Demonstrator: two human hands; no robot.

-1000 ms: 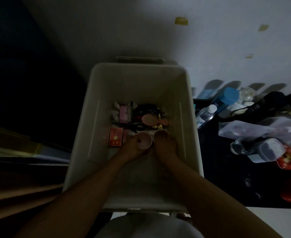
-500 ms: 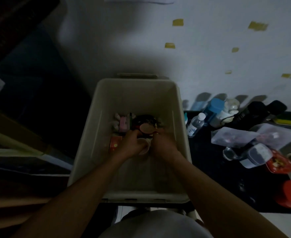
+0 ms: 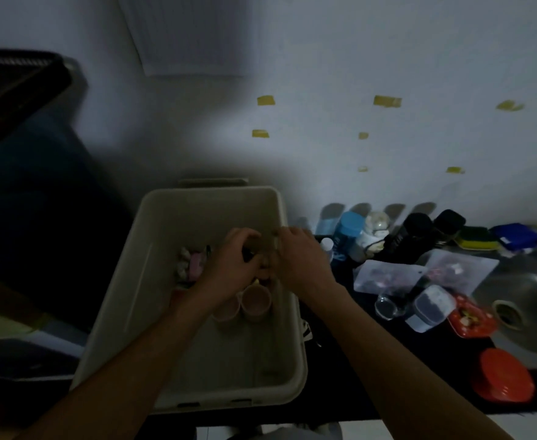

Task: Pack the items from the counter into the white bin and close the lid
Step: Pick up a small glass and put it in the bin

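Note:
The white bin point(image 3: 124, 296) stands open in front of me, left of the dark counter. Two pink cups point(image 3: 256, 301) stand upright side by side on its floor, with a pink item point(image 3: 195, 265) and other small things behind them. My left hand point(image 3: 235, 268) and my right hand point(image 3: 302, 262) hover close together above the cups, near the bin's right wall. Both are motion-blurred, their fingers loosely curled, and I see nothing in them. No lid is in view.
On the counter to the right stand a blue-capped bottle point(image 3: 349, 230), black bottles point(image 3: 413, 236), plastic bags point(image 3: 419, 274), a clear container point(image 3: 428, 308), a red box point(image 3: 470, 315) and a red lid point(image 3: 501, 379). A steel sink point(image 3: 533, 300) lies at far right.
Both hands have let go of the two pink cups and risen off them toward the bin's right rim. My view has tilted upward.

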